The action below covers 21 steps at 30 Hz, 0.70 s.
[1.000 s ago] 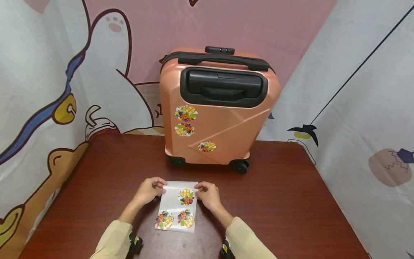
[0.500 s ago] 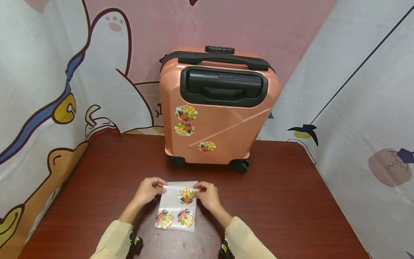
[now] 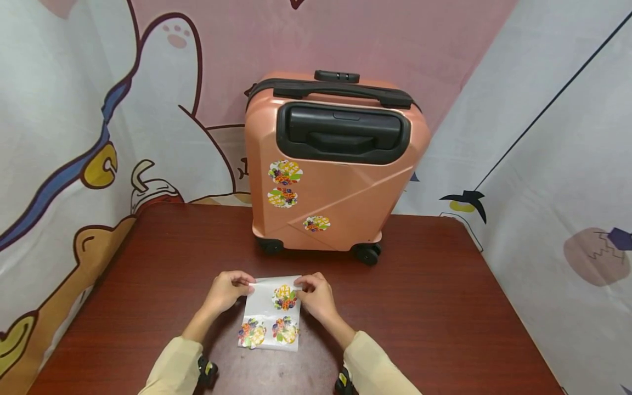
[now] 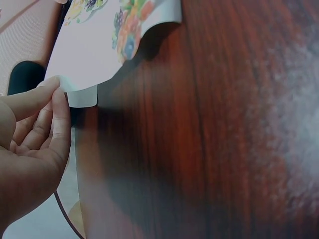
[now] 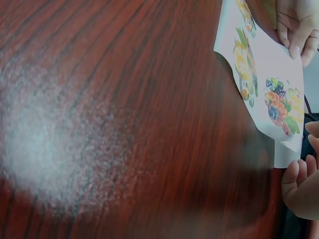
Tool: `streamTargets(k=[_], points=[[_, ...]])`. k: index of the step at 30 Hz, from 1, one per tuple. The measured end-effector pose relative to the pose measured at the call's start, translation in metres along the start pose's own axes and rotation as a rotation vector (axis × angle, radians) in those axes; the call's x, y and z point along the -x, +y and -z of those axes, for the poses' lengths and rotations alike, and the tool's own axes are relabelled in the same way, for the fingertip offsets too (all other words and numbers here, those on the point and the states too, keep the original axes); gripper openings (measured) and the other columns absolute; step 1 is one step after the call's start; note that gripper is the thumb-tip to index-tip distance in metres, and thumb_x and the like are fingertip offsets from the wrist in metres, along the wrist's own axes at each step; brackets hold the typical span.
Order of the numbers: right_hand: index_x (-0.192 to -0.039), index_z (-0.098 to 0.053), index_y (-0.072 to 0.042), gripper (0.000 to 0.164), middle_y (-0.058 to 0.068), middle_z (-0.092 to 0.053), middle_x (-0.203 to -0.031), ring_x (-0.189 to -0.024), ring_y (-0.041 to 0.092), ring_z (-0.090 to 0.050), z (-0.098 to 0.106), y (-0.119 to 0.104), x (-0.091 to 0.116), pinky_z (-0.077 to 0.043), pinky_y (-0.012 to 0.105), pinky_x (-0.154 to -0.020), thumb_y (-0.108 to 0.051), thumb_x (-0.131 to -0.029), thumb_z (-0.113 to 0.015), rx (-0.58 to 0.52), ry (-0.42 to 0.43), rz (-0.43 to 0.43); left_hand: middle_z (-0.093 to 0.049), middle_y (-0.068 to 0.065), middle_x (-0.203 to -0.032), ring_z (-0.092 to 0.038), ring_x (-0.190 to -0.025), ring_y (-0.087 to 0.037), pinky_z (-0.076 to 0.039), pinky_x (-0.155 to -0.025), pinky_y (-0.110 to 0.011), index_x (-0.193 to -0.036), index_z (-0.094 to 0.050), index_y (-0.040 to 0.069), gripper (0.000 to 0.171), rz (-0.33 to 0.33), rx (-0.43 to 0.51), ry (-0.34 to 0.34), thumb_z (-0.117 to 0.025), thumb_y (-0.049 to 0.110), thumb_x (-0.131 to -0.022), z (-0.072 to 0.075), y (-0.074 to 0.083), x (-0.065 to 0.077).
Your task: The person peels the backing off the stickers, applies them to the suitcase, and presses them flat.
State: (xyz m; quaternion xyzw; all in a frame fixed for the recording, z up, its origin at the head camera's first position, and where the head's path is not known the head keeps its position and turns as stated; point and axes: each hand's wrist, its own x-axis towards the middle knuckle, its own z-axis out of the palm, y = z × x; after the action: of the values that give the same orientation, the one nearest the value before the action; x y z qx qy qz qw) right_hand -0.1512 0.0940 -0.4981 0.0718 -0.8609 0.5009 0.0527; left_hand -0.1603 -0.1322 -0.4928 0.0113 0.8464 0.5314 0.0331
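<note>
A white sticker sheet with three round fruit-print stickers, one of them the upper-right sticker, is held between both hands over the near part of the table. My left hand pinches its upper-left corner between thumb and fingertips; the left wrist view shows this pinch of the left hand closely. At the upper-right edge, beside that sticker, my right hand grips the sheet with thumb and fingers. In the right wrist view the sheet bends, its near edge raised off the wood, and the right hand is partly cut off.
A pink-orange suitcase stands upright at the back of the brown table, against a printed cloth backdrop. Several fruit stickers are on its front, among them a lower sticker. Its black wheels rest on the tabletop.
The sheet's lower edge has risen slightly in the head view, and the upper-right sticker has shifted up a little. Both hands keep nearly the same place, the right fingers moving slightly.
</note>
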Motion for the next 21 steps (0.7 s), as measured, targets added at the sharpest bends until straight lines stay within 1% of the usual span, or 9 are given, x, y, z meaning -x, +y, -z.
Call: streamTargets(k=[3,9,14,18,21], points=[[-0.082,-0.070,-0.005,0.015,0.003,-0.047,-0.074,-0.060,0.007,-0.042,-0.003,0.000,0.000,-0.038,0.021,-0.054,0.000,-0.068,-0.072,0.017,-0.020,-0.004,-0.064,-0.005,-0.073,-0.055,-0.061,-0.010,-0.042,-0.045,-0.025,-0.082,-0.069,0.002,0.011,-0.007,0.001,-0.002,-0.072,-0.003,-0.072,0.000,0.001,0.001],[-0.084,-0.069,-0.005,0.017,0.003,-0.043,-0.078,-0.067,0.013,-0.043,-0.009,-0.002,0.000,-0.037,0.024,-0.060,-0.002,-0.069,-0.074,0.039,-0.049,-0.011,-0.064,-0.005,-0.073,-0.055,-0.062,-0.011,-0.043,-0.045,-0.024,-0.081,-0.069,0.002,0.011,-0.022,0.004,-0.006,-0.072,-0.004,-0.072,0.000,0.001,0.001],[-0.085,-0.068,-0.005,0.020,0.003,-0.039,-0.080,-0.072,0.016,-0.042,-0.013,-0.006,0.000,-0.037,0.025,-0.064,-0.003,-0.067,-0.076,0.075,-0.050,0.007,-0.064,-0.004,-0.072,-0.056,-0.062,-0.010,-0.044,-0.046,-0.025,-0.081,-0.069,0.002,0.011,-0.029,-0.003,-0.018,-0.071,-0.004,-0.072,-0.001,0.001,0.000],[-0.085,-0.067,-0.005,0.023,0.003,-0.038,-0.081,-0.078,0.018,-0.046,-0.015,-0.008,-0.001,-0.040,0.027,-0.070,-0.003,-0.065,-0.077,0.093,-0.057,0.025,-0.064,-0.004,-0.072,-0.056,-0.061,-0.010,-0.044,-0.044,-0.026,-0.081,-0.069,0.003,0.011,-0.025,0.001,-0.022,-0.071,-0.003,-0.072,0.000,0.002,0.001],[-0.084,-0.066,-0.005,0.024,0.002,-0.038,-0.082,-0.083,0.019,-0.048,-0.016,-0.008,-0.003,-0.042,0.028,-0.074,-0.003,-0.063,-0.077,0.096,-0.064,0.036,-0.064,-0.005,-0.072,-0.056,-0.062,-0.011,-0.044,-0.046,-0.025,-0.081,-0.068,0.002,0.011,-0.037,0.000,-0.020,-0.071,-0.004,-0.073,0.000,0.002,0.001]])
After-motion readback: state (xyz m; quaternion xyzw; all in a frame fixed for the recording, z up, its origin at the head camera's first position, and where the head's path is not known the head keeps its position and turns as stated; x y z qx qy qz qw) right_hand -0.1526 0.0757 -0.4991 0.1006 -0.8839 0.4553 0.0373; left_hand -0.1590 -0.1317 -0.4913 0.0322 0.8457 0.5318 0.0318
